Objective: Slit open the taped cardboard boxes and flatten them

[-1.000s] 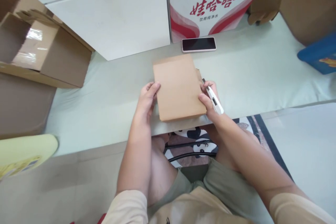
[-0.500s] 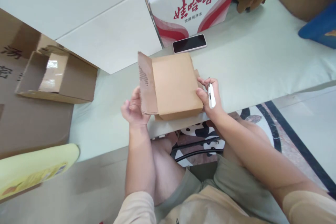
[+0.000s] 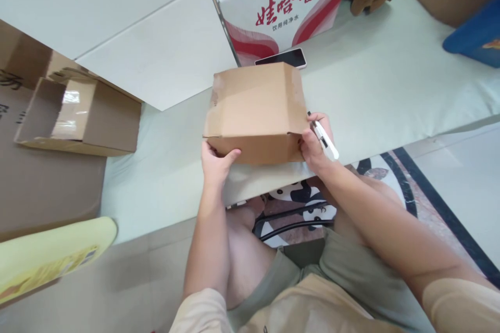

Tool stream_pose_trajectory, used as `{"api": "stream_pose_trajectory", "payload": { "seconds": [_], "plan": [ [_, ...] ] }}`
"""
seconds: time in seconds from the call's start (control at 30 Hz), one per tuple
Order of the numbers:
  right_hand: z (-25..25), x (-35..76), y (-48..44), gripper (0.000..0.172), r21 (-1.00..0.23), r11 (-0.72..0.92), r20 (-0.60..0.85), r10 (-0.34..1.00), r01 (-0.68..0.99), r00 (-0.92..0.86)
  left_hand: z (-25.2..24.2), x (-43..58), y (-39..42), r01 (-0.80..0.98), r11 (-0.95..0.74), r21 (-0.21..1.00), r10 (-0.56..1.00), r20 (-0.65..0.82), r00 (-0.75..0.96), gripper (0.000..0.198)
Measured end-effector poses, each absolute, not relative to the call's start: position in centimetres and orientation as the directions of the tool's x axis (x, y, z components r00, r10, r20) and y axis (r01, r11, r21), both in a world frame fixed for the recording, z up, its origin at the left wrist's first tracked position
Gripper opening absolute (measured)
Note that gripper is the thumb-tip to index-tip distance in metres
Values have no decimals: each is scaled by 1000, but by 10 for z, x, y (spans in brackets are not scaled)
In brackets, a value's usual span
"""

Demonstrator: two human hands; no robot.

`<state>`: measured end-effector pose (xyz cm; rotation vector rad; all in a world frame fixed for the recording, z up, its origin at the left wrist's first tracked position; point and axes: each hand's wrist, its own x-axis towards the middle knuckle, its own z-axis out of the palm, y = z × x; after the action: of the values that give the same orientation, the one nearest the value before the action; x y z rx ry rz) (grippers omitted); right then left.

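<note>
A small brown cardboard box (image 3: 255,106) stands squared up at the near edge of the pale green table (image 3: 390,88). My left hand (image 3: 216,161) grips its lower left corner, thumb on the front face. My right hand (image 3: 314,140) presses on the box's right side and also holds a white utility knife (image 3: 326,140) between its fingers. The box's top flaps look closed, with old tape marks at the left.
A phone (image 3: 281,57) lies behind the box, in front of a red-and-white printed carton (image 3: 281,5). An open brown box (image 3: 78,114) sits at left, a white board (image 3: 156,62) behind. A blue object (image 3: 474,36) is at far right. A yellow item (image 3: 50,257) is low left.
The flat folded cardboard has been opened out into a box shape. My left hand went from its left edge to its lower left corner; my right hand stayed on the right side with the knife.
</note>
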<state>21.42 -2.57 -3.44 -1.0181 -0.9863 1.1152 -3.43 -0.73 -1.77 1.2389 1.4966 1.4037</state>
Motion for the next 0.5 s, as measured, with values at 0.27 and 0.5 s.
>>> {"api": "stream_pose_trajectory", "payload": {
  "seconds": [0.27,0.5],
  "plan": [
    [-23,221,-34,50,-979,188,147,919,-79,366,-4,-38,-24,127,-4,992,961,39,-274,39],
    [-25,232,-24,46,-974,162,78,894,-157,442,-6,-43,-16,128,6,992,994,8,-105,26]
  ]
}}
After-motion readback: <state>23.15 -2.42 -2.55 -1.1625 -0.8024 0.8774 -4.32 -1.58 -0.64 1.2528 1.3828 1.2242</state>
